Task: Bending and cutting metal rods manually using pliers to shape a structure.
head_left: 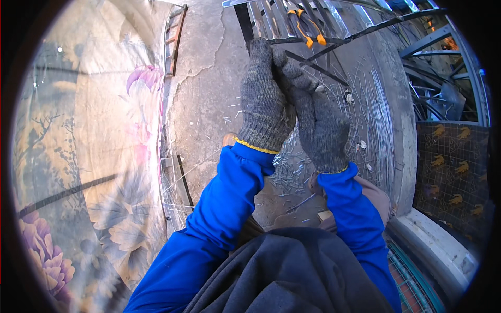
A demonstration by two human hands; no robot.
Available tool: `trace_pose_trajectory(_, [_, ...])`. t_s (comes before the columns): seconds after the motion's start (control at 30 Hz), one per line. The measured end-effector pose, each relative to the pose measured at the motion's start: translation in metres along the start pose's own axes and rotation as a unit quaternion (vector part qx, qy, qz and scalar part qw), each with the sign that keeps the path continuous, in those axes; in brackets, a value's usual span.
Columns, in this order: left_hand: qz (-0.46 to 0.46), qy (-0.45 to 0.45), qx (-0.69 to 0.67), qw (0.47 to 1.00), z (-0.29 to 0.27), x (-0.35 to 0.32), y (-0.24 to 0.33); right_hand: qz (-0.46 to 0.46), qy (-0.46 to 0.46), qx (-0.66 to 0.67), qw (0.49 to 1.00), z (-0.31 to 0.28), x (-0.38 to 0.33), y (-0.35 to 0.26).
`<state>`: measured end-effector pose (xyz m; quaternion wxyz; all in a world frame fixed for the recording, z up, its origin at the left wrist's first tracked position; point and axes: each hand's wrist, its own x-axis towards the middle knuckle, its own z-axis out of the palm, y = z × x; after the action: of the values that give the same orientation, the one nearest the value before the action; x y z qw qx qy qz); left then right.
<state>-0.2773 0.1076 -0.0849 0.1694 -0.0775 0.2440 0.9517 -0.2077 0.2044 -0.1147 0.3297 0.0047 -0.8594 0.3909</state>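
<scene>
My left hand (pixel 263 96) and my right hand (pixel 323 125) wear grey knit work gloves and are raised together in front of me. They touch where the fingers meet, and the fingers look curled. Whether anything lies between them is hidden. The left glove has a yellow edge over a blue sleeve. Just beyond my hands, a pair of pliers (pixel 308 28) with orange and black handles lies on a metal frame (pixel 334 41) of dark bars and shiny strips. Below the gloves, many short metal pieces (pixel 292 172) are scattered on the concrete floor (pixel 201 99).
Long thin rods (pixel 383 130) lie along the floor at right, beside a metal rack (pixel 443 47) holding more bars. A flower-patterned cloth (pixel 104 156) covers the left side. A dark panel with a gold pattern (pixel 451 177) stands at right, above a green wire grid (pixel 412 276).
</scene>
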Motion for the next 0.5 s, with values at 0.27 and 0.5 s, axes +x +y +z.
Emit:
trace_pose_trajectory(0.27, [-0.021,-0.022,0.030,0.999,-0.013,0.008,0.003,-0.039,0.017,0.007,0.999,0.004,-0.002,0.016])
trace_pose_trajectory(0.5, [0.036,-0.031,0.173,0.984,-0.012,0.016,-0.003,0.088,-0.054,0.041,0.994,-0.005,0.012,0.017])
